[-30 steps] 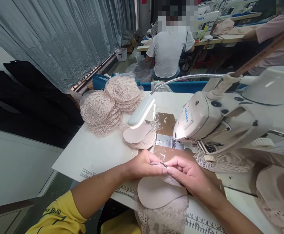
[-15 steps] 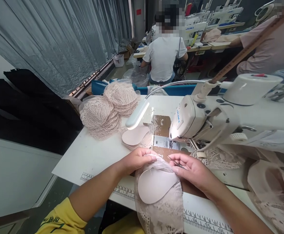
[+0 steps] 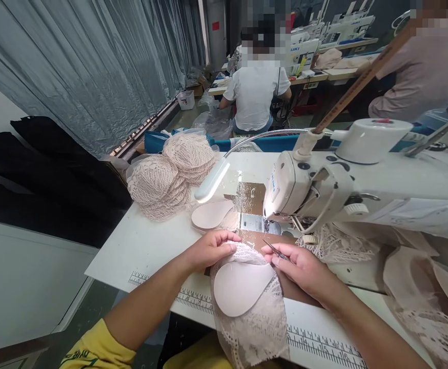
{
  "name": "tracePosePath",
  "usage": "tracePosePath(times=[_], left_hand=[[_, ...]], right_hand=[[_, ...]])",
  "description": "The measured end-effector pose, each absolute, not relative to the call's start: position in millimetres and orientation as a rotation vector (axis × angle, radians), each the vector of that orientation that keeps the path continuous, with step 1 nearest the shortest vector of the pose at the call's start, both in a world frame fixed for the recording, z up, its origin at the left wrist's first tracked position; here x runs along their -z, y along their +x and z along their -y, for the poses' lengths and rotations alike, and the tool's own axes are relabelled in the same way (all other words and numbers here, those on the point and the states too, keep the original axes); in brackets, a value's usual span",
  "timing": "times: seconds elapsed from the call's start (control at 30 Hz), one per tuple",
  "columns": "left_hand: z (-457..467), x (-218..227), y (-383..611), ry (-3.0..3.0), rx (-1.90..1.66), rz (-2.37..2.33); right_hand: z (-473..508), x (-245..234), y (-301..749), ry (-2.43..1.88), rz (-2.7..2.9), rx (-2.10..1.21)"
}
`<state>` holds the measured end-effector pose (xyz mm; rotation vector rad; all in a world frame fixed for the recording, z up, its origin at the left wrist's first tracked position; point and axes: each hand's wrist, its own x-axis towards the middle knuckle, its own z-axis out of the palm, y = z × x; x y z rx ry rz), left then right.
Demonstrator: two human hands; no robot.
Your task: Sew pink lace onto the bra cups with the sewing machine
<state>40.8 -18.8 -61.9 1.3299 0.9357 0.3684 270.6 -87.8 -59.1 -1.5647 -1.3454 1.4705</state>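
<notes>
A pale pink lace piece (image 3: 252, 328) hangs over the front edge of the sewing table, with a smooth teardrop-shaped foam cup (image 3: 241, 289) lying against it. My left hand (image 3: 212, 251) pinches the lace's upper left edge between thumb and fingers. At the upper right corner of the lace, my right hand (image 3: 295, 264) is closed around a slim pointed metal tool (image 3: 273, 249), its tip pointing up and left; whether it is tweezers or snips I cannot tell. Thumb and fingertips of that hand also touch the lace corner. Just beyond both hands is the sewing machine's needle area (image 3: 268, 224).
The white sewing machine (image 3: 312, 179) fills the right side, a lamp (image 3: 212, 179) arching beside it. Stacked lace cups (image 3: 157, 182) stand at the back left; another foam cup (image 3: 210, 214) lies nearer. More lace (image 3: 420, 302) is at right. A person in white (image 3: 252, 95) sits ahead.
My right hand has shifted slightly, and the pointed tool now stands out more clearly above the fingers. The lace lies flatter at its top edge. The view has turned a little.
</notes>
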Motion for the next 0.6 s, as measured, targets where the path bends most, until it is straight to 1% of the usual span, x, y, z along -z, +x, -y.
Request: tracePosePath(times=[0.1,0.23,0.33,0.43,0.6], left_hand=[[20.4,50.7,30.3,1.631,-0.372,-1.024],[32.0,29.8,22.0,2.079,-0.587,-1.190],[46.4,23.8,29.5,2.302,-0.684,-1.050],[58.5,30.7,47.3,2.498,-0.610,-0.880],[61.9,52.5,72.0,2.774,-0.581,-0.905]], right_hand=[[87.9,55.6,270.5,-1.542,1.477,-1.468],[90.3,52.7,270.1,-1.532,1.586,-1.439],[92.4,54.7,268.6,-1.589,1.653,-1.417],[93.6,56.9,266.2,-1.602,1.644,-1.423],[94.5,55.2,262.2,-1.553,1.615,-1.406]])
